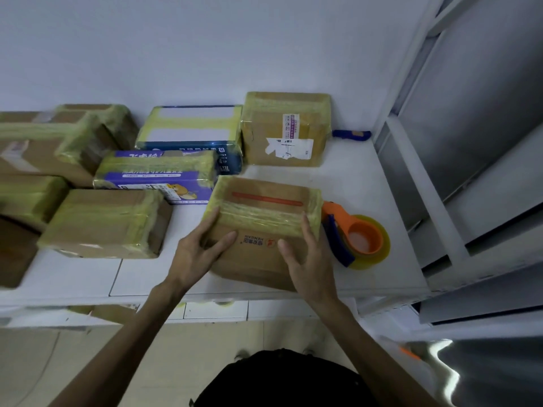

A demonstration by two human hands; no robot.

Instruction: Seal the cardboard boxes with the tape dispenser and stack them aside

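Cardboard box (261,230): centre of desk (352,177), tape band across top.
Left hand (199,251), right hand (308,257): fingers straight, pressing box, grasping nothing.
Tape dispenser (357,237): just beside box, right.
Advice: smooth tape ends flat before moving box toward sealed boxes (105,221).

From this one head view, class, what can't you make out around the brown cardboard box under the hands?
Head view:
Brown cardboard box: near top covered by left hand and right hand.
Small blue object by wall: too small to identify.
Dark brown box, left: blurred, cut by frame edge.
Purple printed box: lettering blurred.
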